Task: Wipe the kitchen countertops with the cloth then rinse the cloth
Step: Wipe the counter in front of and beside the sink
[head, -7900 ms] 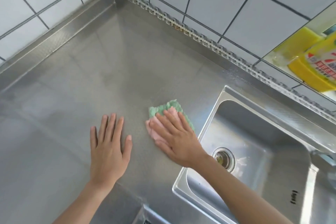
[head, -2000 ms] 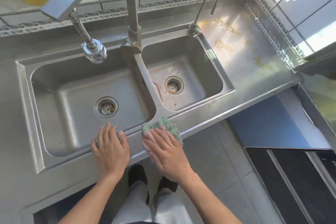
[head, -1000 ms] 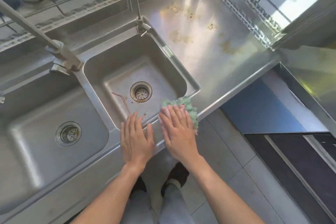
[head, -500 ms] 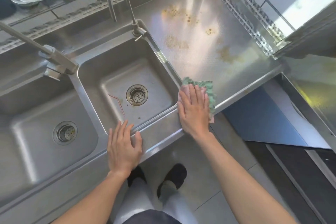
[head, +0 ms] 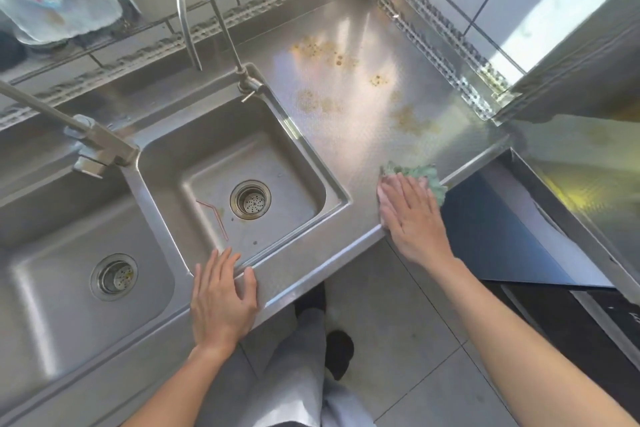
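Head view. The right hand (head: 412, 215), fingers straight and close together, presses flat on a crumpled green cloth (head: 424, 175) at the front edge of the stainless-steel countertop (head: 349, 121), right of centre in the frame; a pale pink part of the cloth shows under the fingertips. The steel surface carries a fine embossed grain and, in the upper centre, scattered yellow-brown stains (head: 346, 80), well apart from the cloth. The left hand (head: 221, 298), fingers spread and straight, rests palm-down on the front rim of the sink at lower centre, holding nothing. The right basin (head: 298, 163) is square with rounded corners and a round perforated strainer (head: 250, 199); a thin bent red straw (head: 213, 215) lies on its floor beside the strainer. The left basin (head: 41, 295) fills the lower left, with its own strainer (head: 113, 277). A slim gooseneck tap (head: 207, 10) rises at the right basin's rear corner; a squared tap (head: 90, 146) stands on the divider. White glazed tiles (head: 512, 3) with dark grout line the upper right.
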{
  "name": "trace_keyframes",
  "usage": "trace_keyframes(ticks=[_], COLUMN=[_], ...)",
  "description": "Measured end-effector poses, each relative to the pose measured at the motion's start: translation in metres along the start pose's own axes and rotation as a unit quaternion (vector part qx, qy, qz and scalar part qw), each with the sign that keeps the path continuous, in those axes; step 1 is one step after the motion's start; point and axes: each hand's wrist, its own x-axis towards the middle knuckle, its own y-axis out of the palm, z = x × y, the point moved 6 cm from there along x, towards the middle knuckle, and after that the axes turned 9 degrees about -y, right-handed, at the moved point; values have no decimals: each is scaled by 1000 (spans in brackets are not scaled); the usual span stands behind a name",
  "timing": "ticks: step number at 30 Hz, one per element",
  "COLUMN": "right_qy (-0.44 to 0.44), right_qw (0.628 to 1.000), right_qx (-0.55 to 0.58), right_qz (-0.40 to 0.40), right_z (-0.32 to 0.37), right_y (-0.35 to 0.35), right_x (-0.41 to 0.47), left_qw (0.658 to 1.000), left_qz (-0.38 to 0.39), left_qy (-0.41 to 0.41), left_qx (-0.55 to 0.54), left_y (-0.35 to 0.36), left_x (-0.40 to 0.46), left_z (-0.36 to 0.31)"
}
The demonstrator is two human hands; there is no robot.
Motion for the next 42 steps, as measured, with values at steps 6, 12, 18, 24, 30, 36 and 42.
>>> trace_keyframes(ticks=[6,12,18,24,30,36,42], right_qy=[37,-182,-24,39,-64,117,204], right_qw=[997,983,999,998,997,991,976], right_qx=[61,-23,-1,40,37,69,43], right_qz=[-21,26,23,-26,38,-8,-60], right_z=[63,62,-36,-5,-5,-109,-115], right_y=[8,24,-10,-5,14,-33,-59], right_x=[32,-28,12,28,-35,6,94], left_qw=[999,987,973,969,984,986,986], left_qz=[11,66,112,105,76,73,69], left_qy=[7,48,0,-66,-60,-60,-69], left_qx=[-43,-139,-204,-216,-151,-136,-136], left_y=[-2,16,43,62,73,73,73], left_x=[2,35,71,82,78,79,80], left_z=[-13,-105,-200,-245,-248,-248,-249])
